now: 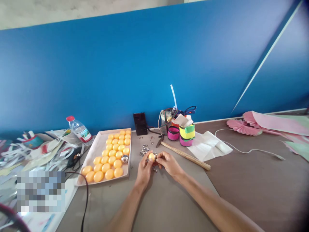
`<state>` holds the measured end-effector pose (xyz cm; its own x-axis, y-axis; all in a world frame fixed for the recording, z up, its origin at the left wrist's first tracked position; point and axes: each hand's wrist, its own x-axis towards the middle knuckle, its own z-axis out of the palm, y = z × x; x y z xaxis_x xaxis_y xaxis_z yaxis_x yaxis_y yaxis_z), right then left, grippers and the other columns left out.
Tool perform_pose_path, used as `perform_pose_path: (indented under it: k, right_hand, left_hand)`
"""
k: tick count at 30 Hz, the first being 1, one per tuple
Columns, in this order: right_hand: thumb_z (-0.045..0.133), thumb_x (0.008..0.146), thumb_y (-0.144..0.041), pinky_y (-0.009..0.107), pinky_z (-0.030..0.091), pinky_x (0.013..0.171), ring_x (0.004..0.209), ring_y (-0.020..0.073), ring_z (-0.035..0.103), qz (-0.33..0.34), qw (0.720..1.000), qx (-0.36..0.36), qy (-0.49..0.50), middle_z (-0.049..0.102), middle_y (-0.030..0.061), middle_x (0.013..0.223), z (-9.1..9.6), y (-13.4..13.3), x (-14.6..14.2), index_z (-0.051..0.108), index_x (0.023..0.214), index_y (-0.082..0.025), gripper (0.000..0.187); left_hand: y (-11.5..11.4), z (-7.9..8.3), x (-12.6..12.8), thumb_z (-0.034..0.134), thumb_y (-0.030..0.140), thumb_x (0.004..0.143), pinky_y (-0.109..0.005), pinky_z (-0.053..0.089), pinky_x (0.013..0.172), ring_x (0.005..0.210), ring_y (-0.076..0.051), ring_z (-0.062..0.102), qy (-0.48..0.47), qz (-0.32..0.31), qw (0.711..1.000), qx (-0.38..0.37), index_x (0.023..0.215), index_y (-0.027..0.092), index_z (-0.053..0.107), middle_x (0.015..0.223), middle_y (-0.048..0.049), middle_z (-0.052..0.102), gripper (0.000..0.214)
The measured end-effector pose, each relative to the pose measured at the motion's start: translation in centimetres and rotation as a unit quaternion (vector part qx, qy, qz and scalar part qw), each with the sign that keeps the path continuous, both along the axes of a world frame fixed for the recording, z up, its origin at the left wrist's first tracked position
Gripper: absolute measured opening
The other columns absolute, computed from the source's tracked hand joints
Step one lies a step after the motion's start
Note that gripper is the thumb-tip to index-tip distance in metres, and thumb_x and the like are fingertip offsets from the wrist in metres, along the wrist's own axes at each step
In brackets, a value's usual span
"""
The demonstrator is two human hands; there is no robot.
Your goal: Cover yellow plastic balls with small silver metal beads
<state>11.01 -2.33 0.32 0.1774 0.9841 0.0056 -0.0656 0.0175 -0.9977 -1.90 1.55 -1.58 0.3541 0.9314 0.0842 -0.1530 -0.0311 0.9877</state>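
Observation:
Over the grey mat, my left hand (pixel 144 169) is closed around an orange ball (pixel 151 157), which shows between thumb and fingers. My right hand (pixel 169 163) comes in from the right with thumb and fingers pinched beside the ball; what it holds, if anything, is too small to make out. Just beyond my fingers lies a pile of small shiny metal pieces (pixel 145 149), and a few more lie under my hands. To the left, a shallow white tray (pixel 96 146) holds several orange balls (pixel 112 160) in rows and one silver ball (pixel 125 159).
A wooden-handled hammer (pixel 185 156) lies right of my hands. Behind stand a phone (pixel 140 123), a pink strap roll (pixel 173 133) and a yellow-pink container (pixel 186 135). A bottle (pixel 80 131) leans at left near paper scraps. A white cable (pixel 253 150) crosses the right side.

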Motion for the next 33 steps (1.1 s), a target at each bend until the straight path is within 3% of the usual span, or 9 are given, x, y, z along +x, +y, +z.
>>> perform_pose_path:
  k: [10, 17, 23, 28, 30, 33]
  right_hand:
    - [0.055, 0.07, -0.027, 0.023, 0.034, 0.05, 0.047, 0.01, 0.045, -0.009, 1.0, -0.005, -0.024, 0.047, -0.0072, 0.048, -0.3, 0.1, -0.5, 0.045, 0.065, -0.02, 0.013]
    - [0.053, 0.073, -0.03, 0.023, 0.037, 0.052, 0.048, 0.0107, 0.047, 0.0, 1.0, 0.008, -0.004, 0.05, -0.0063, 0.047, -1.0, 0.2, -0.5, 0.046, 0.066, -0.02, 0.014]
    - [0.056, 0.071, -0.03, 0.022, 0.031, 0.047, 0.044, 0.009, 0.042, -0.022, 1.0, 0.001, 0.011, 0.046, -0.007, 0.045, -1.1, 0.5, -0.7, 0.046, 0.063, -0.02, 0.016]
    - [0.055, 0.071, -0.037, 0.021, 0.029, 0.046, 0.042, 0.0063, 0.034, -0.009, 0.994, 0.023, 0.109, 0.044, -0.0069, 0.052, -0.1, 0.9, 0.3, 0.045, 0.065, -0.019, 0.021]
    - [0.049, 0.076, -0.038, 0.022, 0.028, 0.046, 0.043, 0.008, 0.036, -0.046, 0.996, 0.039, 0.058, 0.043, -0.0059, 0.052, -0.1, 1.0, 1.2, 0.046, 0.067, -0.019, 0.021]
    - [0.049, 0.077, -0.028, 0.025, 0.034, 0.053, 0.054, 0.0125, 0.044, -0.146, 0.975, 0.082, -0.149, 0.049, -0.002, 0.058, -0.8, 1.3, 2.8, 0.051, 0.069, -0.019, 0.012]
  left_hand:
    - [0.1, -0.1, -0.3, 0.062, 0.037, 0.073, -0.034, 0.047, 0.079, 0.096, -0.025, 0.057, 0.013, 0.017, 0.999, 0.035, 0.106, 0.02, 0.063, 0.1, -0.0087, 0.065, 0.037]
    - [0.1, 0.5, -0.4, 0.066, 0.033, 0.07, -0.032, 0.045, 0.082, 0.103, -0.026, 0.054, -0.001, 0.032, 0.999, 0.032, 0.102, 0.02, 0.065, 0.106, -0.0081, 0.064, 0.034]
    - [-0.3, 0.8, 0.0, 0.068, 0.032, 0.069, -0.03, 0.048, 0.073, 0.092, -0.024, 0.059, -0.074, 0.005, 0.996, -0.055, 0.101, 0.019, 0.064, 0.097, -0.0074, 0.066, 0.035]
    - [-0.2, 1.6, 0.3, 0.065, 0.029, 0.073, -0.029, 0.048, 0.07, 0.071, -0.016, 0.062, -0.197, -0.052, 0.963, -0.178, 0.108, 0.018, 0.059, 0.083, -0.0037, 0.066, 0.037]
    - [-0.1, 1.9, 0.2, 0.064, 0.029, 0.074, -0.03, 0.049, 0.071, 0.07, -0.015, 0.062, -0.226, -0.068, 0.95, -0.206, 0.109, 0.017, 0.058, 0.083, -0.004, 0.066, 0.037]
    - [-0.1, 2.2, 0.1, 0.062, 0.031, 0.076, -0.03, 0.05, 0.071, 0.07, -0.015, 0.062, -0.247, -0.081, 0.938, -0.23, 0.112, 0.017, 0.057, 0.086, -0.0053, 0.065, 0.038]
